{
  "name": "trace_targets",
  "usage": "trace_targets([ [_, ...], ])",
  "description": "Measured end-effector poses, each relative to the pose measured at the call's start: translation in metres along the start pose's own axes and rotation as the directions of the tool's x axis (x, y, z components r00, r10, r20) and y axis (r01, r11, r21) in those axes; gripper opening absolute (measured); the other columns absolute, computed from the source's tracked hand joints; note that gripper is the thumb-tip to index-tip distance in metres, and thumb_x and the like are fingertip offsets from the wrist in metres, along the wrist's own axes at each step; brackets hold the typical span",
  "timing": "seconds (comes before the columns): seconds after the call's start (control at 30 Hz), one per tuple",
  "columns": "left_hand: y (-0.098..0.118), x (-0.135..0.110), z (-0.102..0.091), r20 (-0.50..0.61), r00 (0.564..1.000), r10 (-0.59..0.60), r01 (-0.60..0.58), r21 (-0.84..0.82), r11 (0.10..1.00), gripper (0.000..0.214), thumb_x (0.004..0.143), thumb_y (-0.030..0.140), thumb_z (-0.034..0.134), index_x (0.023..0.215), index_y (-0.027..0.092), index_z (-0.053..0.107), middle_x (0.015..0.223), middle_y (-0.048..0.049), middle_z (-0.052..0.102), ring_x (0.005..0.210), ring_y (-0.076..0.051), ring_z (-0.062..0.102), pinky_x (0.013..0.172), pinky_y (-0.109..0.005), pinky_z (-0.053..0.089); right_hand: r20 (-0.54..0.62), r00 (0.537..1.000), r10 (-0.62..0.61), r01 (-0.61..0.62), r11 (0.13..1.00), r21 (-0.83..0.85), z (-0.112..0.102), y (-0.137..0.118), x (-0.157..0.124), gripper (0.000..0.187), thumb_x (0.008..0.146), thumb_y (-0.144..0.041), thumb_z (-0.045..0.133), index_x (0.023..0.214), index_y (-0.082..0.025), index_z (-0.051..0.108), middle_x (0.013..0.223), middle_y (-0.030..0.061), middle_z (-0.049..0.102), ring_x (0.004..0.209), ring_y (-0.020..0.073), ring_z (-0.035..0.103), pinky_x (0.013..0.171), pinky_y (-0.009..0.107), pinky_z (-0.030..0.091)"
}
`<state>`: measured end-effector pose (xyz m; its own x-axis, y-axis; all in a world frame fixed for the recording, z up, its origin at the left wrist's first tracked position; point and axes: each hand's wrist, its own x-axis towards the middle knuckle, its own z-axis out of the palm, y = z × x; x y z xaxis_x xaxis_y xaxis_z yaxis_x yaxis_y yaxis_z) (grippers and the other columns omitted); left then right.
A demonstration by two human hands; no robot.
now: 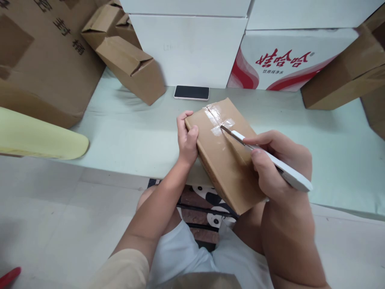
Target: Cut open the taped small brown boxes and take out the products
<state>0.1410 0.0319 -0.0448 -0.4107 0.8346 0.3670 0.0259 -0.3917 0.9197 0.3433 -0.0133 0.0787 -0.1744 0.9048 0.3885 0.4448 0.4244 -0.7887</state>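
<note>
A brown cardboard box [222, 160] is held tilted over the near edge of the table. My left hand [188, 140] grips its left side, thumb on the top face and fingers wrapped round the edge. My right hand [279, 160] is closed on a white utility knife [270, 158]. The knife's dark blade points up and left, its tip at the clear packing tape [215, 116] on the box's upper end. I cannot tell how deep the tip sits in the tape. The lower right of the box is partly hidden behind my right hand.
A phone [191, 92] lies on the pale green tablecloth [135, 148]. White cartons [189, 52] stand stacked at the back. Small brown boxes [129, 64] lean at the left beside a large carton [45, 72]. Brown boxes [343, 76] stand at the right. A yellow roll [42, 134] lies at the left edge.
</note>
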Motion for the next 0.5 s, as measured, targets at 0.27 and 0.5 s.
trace_targets([
  [0.27, 0.0006, 0.0003, 0.0002, -0.003, 1.0, -0.001, 0.001, -0.009, 1.0, 0.063, 0.084, 0.08, 0.063, 0.125, 0.032, 0.055, 0.116, -0.0039, 0.056, 0.1, -0.023, 0.058, 0.091, -0.038, 0.052, -0.008, 1.0, -0.009, 0.009, 1.0, 0.001, -0.0009, 0.0002, 0.0001, 0.012, 0.084, -0.021, 0.062, 0.085, -0.023, 0.073, 0.053, -0.0069, 0.054, 0.045, 0.0084, 0.045, 0.045, 0.025, 0.032],
  [0.5, 0.0014, -0.0001, -0.0002, -0.007, 1.0, -0.004, 0.004, 0.01, 1.0, 0.063, 0.084, 0.08, 0.062, 0.124, 0.032, 0.055, 0.114, -0.004, 0.056, 0.096, -0.022, 0.058, 0.088, -0.038, 0.053, -0.075, 0.997, -0.012, 0.015, 0.999, 0.035, 0.0001, 0.0016, -0.0039, 0.011, 0.079, -0.021, 0.061, 0.077, -0.023, 0.072, 0.051, -0.0061, 0.051, 0.043, 0.0096, 0.043, 0.043, 0.026, 0.031],
])
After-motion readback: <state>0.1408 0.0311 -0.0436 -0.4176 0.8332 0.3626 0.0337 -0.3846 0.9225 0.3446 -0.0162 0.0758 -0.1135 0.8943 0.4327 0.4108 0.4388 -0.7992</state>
